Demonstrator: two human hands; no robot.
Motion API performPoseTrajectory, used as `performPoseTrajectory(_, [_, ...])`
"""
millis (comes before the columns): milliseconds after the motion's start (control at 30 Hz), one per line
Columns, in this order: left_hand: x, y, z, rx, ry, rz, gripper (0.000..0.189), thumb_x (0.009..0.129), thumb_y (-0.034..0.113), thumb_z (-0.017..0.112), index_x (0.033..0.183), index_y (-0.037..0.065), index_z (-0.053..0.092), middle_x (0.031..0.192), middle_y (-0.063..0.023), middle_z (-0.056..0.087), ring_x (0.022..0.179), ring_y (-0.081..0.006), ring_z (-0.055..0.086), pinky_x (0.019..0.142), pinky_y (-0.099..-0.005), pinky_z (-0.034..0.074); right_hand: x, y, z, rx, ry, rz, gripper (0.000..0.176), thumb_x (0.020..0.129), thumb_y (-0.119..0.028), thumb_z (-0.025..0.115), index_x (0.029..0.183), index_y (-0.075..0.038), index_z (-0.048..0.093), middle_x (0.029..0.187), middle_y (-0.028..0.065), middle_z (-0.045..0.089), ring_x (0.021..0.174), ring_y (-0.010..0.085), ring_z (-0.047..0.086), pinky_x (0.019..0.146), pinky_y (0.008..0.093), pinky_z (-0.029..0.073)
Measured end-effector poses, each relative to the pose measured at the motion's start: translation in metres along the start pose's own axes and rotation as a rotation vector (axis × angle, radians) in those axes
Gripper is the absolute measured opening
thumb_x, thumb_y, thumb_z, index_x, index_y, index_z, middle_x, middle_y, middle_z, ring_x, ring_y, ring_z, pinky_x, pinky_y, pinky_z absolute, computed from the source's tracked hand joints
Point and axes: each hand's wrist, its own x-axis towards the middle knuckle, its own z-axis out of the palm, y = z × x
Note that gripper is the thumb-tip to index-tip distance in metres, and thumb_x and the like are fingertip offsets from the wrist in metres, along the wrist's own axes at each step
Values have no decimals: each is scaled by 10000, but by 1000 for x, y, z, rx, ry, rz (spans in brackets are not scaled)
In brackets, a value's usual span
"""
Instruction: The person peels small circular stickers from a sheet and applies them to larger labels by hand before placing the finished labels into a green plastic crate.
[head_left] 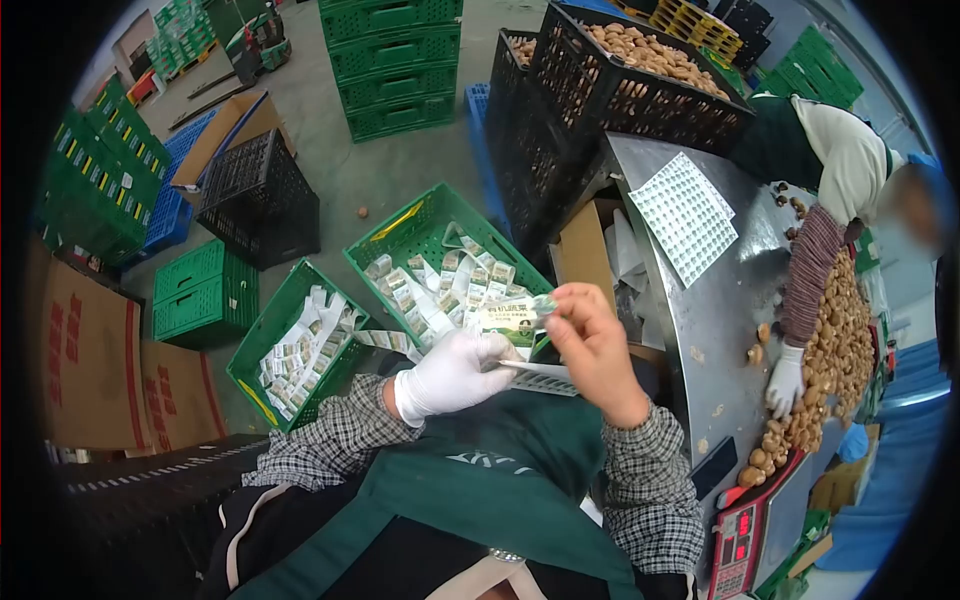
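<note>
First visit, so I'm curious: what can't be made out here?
In the head view:
Fine print on the green-and-white held label: too small.
Digits on the red electronic scale: too small.
Floor of the central green plastic crate: hidden by white paper label strips.

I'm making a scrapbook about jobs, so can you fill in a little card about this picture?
Left hand: white glove, close beside the label
Right hand: bare, pinching the label
Near crates: two, green, with printed pieces inside
Mushrooms: heaped on the metal table
Co-worker's hand: gloved, at the mushrooms
</note>
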Motion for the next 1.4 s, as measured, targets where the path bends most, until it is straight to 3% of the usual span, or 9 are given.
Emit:
performPoseTrajectory(200, [1,-3,5,45,6,167,73,728,31,613,800,38,623,788,-95,624,727,-198,614,666,-304,479,-4,-3,8,-344,-73,8,454,798,-11,593,1239,-7,488,955,121,537,834,203,577,741,311,459])
performPoseTrajectory(367, [1,-9,1,131,-200,290,68,726,40,614,792,43,630,731,-115,605,699,-246,604,654,-308,479,5,-14,3,500,32,169,578,836,12,539,1357,4,289,849,24,538,797,62,514,677,212,433])
performPoseTrajectory(533, [-4,1,1,178,-157,-137,118,731,42,634,848,36,647,860,-114,636,800,-234,627,737,-295,491,19,10,-14,363,165,122,168,857,-57,552,1013,-4,521,805,11,511,751,65,493,643,209,405])
performPoseTrajectory(633, [-3,-14,4,136,-21,24,88,735,83,623,803,29,615,698,-138,617,672,-270,628,600,-339,487,-2,7,-5,24,-26,116,139,846,-128,585,792,-2,573,788,72,513,739,169,532,652,287,428])
performPoseTrajectory(800, [1,-14,7,165,-14,200,63,707,37,609,768,48,598,702,-97,579,631,-236,587,590,-308,470,-11,-13,10,-521,-100,27,173,840,-187,589,826,-15,597,830,130,580,699,301,581,615,358,454])
performPoseTrajectory(900, [0,0,-2,60,-129,154,52,706,27,597,755,44,598,705,-91,581,639,-234,587,599,-305,467,-1,-9,-1,-234,-309,290,161,860,-121,577,952,4,619,837,66,614,698,101,558,630,256,456])
performPoseTrajectory(1033, [-2,-9,-2,123,-254,110,56,728,69,606,769,35,624,696,-121,606,675,-244,612,634,-317,483,14,-7,-15,250,62,203,250,928,-110,471,1093,61,549,696,-8,541,624,72,506,630,215,450])
performPoseTrajectory(1200, [-1,-7,1,47,-113,-11,39,733,38,598,764,22,614,712,-118,609,681,-228,609,633,-290,480,8,-4,-15,326,-137,204,602,798,58,506,1344,9,258,949,47,485,781,60,473,691,194,431])
performPoseTrajectory(1400, [-1,-3,8,190,-69,173,76,714,11,604,782,43,602,718,-100,597,683,-222,600,627,-304,478,5,-8,8,-332,-167,-114,565,770,8,538,1301,3,345,1037,150,476,852,185,529,765,283,443])
